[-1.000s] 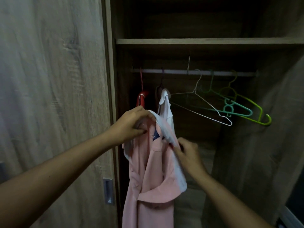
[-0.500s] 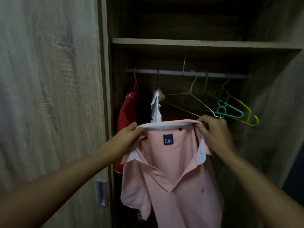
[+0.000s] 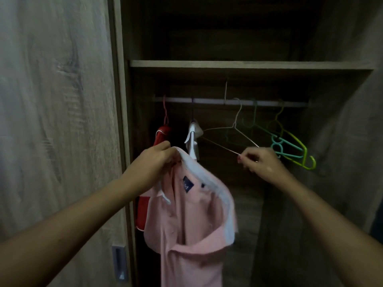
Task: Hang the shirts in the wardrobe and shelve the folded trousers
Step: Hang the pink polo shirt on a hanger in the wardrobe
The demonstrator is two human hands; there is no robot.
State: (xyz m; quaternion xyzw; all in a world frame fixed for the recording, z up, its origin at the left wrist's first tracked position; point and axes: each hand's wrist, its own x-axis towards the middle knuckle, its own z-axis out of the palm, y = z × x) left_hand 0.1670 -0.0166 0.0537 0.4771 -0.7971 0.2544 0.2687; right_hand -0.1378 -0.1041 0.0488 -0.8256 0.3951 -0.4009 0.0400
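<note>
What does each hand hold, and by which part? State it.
Left hand grips the pink shirt at its white collar. Right hand pinches the white wire hanger at the lower right end of its frame.

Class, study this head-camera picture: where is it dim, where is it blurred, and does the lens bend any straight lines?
Head view: the wardrobe interior above the shelf is dark; the pink shirt is motion-blurred at its white collar; the door and side panel bow outward, a wide-angle effect; no glare shows.
</note>
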